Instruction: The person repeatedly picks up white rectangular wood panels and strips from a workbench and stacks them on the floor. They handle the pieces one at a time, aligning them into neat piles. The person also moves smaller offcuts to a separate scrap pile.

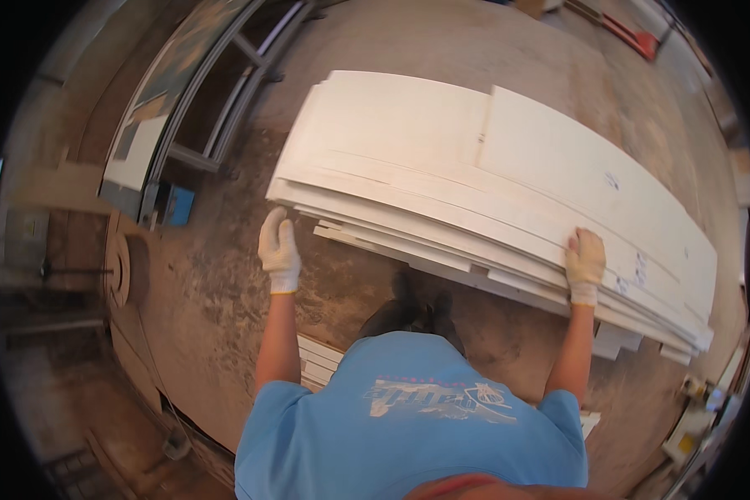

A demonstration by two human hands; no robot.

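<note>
A stack of long white panels lies in front of me, its edges uneven, with small blue marks on the right part of the upper surface. My right hand, in a cream knit glove, is closed at the stack's near edge, fingers curled over a white panel. Just below the near left corner is my left hand, gloved the same way. Its fingers point up toward that corner, bent a little and apart from the thumb. Whether the fingertips touch the panel edge cannot be made out.
At the left stands a metal-framed table with a blue box at its near end. More white strips lie low beside my body. A red pallet-jack-like fork is at the far right. Equipment stands at the near right.
</note>
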